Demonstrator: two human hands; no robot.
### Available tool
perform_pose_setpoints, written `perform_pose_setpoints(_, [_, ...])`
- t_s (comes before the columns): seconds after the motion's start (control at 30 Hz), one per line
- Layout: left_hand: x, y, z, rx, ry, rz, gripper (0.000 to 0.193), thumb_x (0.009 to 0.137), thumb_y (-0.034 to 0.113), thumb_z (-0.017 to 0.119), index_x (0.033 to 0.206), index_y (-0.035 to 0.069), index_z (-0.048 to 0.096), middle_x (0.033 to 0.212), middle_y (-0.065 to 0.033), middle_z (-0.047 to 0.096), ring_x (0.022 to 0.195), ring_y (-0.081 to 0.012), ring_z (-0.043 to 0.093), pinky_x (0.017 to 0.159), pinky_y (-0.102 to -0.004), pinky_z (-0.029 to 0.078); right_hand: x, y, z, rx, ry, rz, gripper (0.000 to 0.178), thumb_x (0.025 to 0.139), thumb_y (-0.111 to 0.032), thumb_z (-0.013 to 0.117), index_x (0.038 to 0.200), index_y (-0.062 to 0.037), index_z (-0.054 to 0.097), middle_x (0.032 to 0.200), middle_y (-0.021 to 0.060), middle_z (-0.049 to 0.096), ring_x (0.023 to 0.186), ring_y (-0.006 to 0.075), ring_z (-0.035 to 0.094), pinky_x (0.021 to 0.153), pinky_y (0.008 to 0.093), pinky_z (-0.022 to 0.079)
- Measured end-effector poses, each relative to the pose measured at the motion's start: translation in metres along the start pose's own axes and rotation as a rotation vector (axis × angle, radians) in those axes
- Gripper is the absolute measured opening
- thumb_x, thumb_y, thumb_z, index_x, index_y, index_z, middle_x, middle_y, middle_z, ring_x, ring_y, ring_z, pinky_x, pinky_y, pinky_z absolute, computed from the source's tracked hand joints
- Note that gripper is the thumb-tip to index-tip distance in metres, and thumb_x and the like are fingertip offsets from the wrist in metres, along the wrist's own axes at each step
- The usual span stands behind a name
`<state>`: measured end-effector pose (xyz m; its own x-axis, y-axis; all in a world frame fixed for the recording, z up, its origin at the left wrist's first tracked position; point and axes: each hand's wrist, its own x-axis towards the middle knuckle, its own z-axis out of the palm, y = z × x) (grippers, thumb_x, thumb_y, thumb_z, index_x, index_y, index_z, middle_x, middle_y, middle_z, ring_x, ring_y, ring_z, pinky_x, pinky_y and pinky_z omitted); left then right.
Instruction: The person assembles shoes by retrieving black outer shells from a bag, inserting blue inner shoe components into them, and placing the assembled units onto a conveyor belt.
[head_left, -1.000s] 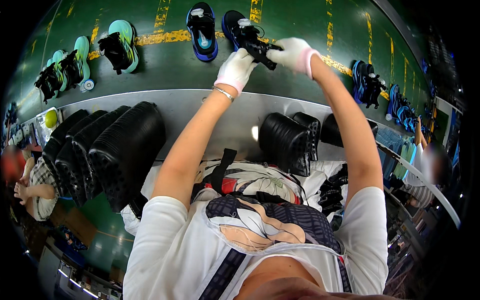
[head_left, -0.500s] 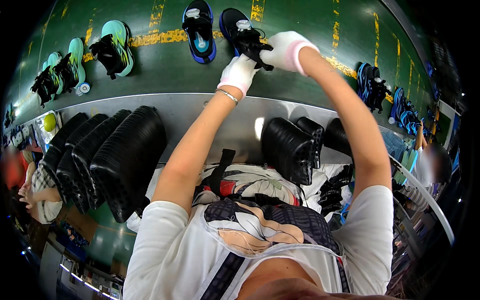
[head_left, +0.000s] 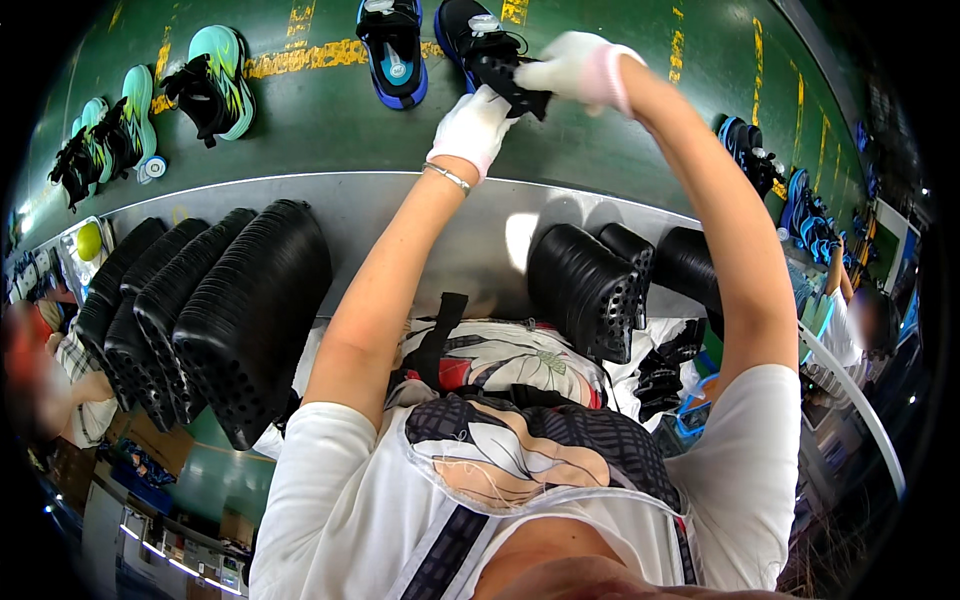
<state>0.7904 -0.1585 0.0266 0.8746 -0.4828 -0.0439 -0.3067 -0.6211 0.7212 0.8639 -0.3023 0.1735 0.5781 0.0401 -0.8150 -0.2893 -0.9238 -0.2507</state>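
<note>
My left hand (head_left: 470, 132), in a white glove with a pink cuff, is closed on the near side of a black perforated insert (head_left: 510, 88). My right hand (head_left: 580, 72), gloved the same way and a little blurred, pinches the insert's upper right edge. The insert lies at the opening of a black shoe (head_left: 465, 35) with a blue sole; how far it reaches inside is hidden. Beside it on the left stands a matching shoe (head_left: 392, 55), with a white-and-teal insole showing.
Stacks of nested black perforated inserts (head_left: 255, 310) lie at my left, with more stacks (head_left: 585, 285) at my right, by the metal ledge (head_left: 430, 215). Mint-green shoes (head_left: 225, 80) and blue shoes (head_left: 745, 150) stand on the green belt. People (head_left: 850, 325) sit at both sides.
The shoes have shifted slightly up and left in view. My right hand has moved a little right and up, and the insert now shows flatter, with its holes visible.
</note>
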Motion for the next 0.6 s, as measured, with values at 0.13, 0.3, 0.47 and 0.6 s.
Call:
perform_pose_setpoints(0.13, [0.0, 0.003, -0.006, 0.01, -0.008, -0.028, 0.019, 0.082, 0.024, 0.062, 0.096, 0.012, 0.064, 0.101, -0.0098, 0.059, 0.09, -0.0323, 0.058, 0.075, -0.0439, 0.049, -0.022, 0.011, -0.003, 0.123, -0.057, 0.003, 0.046, 0.075, -0.044, 0.06, 0.082, 0.0011, 0.067, 0.06, 0.0056, 0.049, 0.046, 0.0144, 0.043, 0.04, 0.0294, 0.038])
perform_pose_setpoints(0.3, [0.005, 0.007, -0.007, -0.031, -0.031, -0.024, 0.02, 0.083, 0.023, 0.06, 0.096, 0.009, 0.064, 0.104, -0.0123, 0.059, 0.091, -0.0357, 0.057, 0.075, -0.0451, 0.047, 0.004, 0.002, -0.008, -0.053, 0.01, 0.009, 0.045, 0.072, -0.043, 0.06, 0.077, 0.0016, 0.065, 0.06, 0.0068, 0.05, 0.045, 0.0167, 0.043, 0.041, 0.0306, 0.038])
perform_pose_setpoints(0.47, [0.003, 0.0, -0.008, -0.033, -0.035, -0.058, 0.021, 0.083, 0.024, 0.059, 0.093, 0.006, 0.064, 0.097, -0.0165, 0.062, 0.088, -0.0376, 0.058, 0.074, -0.046, 0.047, 0.027, -0.05, 0.025, -0.5, 0.128, 0.059, 0.034, 0.077, -0.026, 0.058, 0.105, -0.0096, 0.068, 0.105, 0.0117, 0.067, 0.097, 0.0288, 0.065, 0.079, 0.0379, 0.052])
perform_pose_setpoints(0.6, [0.009, 0.005, -0.012, -0.149, -0.099, -0.33, 0.025, 0.082, 0.028, 0.058, 0.093, 0.006, 0.065, 0.095, -0.0201, 0.064, 0.09, -0.0395, 0.059, 0.076, -0.0459, 0.048, 0.039, -0.049, 0.056, -0.459, 0.278, 0.091, 0.026, 0.08, -0.015, 0.06, 0.103, -0.0077, 0.069, 0.107, 0.0121, 0.067, 0.098, 0.0282, 0.064, 0.081, 0.0364, 0.052])
